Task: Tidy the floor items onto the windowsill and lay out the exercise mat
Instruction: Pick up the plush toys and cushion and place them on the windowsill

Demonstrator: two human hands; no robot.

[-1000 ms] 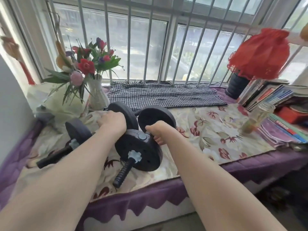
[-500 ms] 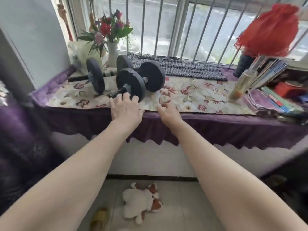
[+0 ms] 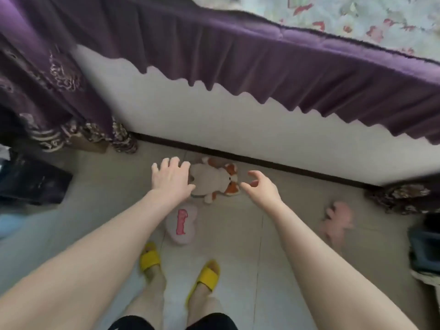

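A white and orange plush toy (image 3: 214,179) lies on the tiled floor by the skirting. My left hand (image 3: 172,178) hovers over its left side with fingers spread and holds nothing. My right hand (image 3: 260,186) is just right of the toy, fingers loosely curled and empty. A pale pink heart-shaped cushion (image 3: 182,223) lies nearer my feet. A blurred pink plush (image 3: 337,219) lies on the floor to the right. The windowsill's purple scalloped cover (image 3: 273,60) hangs above, with the flowered cloth (image 3: 357,17) on top.
Purple patterned curtains hang at left (image 3: 35,79) and right (image 3: 402,198). A dark box (image 3: 31,184) stands on the floor at left, a dark bin (image 3: 426,244) at right. My feet wear yellow slippers (image 3: 204,279).
My view has dropped from the windowsill and its dumbbells to the floor. Both hands have left the sill's edge and come down to the plush toy.
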